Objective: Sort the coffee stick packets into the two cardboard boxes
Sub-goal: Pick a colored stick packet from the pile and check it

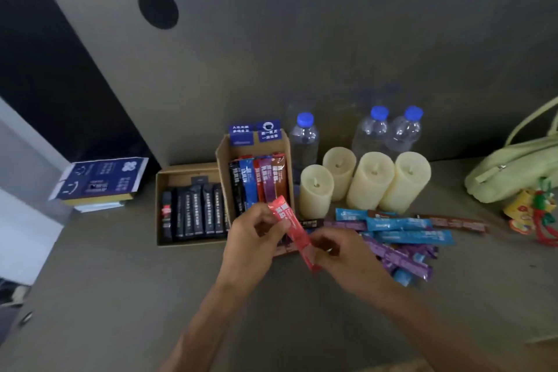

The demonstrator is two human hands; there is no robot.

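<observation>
Fingers (262,218) of left hand (250,240), right hand (342,255) pinch red packet (283,212); loose pile (412,236) (blurred print) partly hidden.

White Chinese print stands on the blue flaps (269,131) of the tall box (222,157), the blue card (102,178), my pink packet (284,214) and the loose packets (413,236), all too blurred for me to read.

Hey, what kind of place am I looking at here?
Likely a home or office desk: a grey back panel with a cable hole, pillar candles, water bottles and a green handbag.
</observation>
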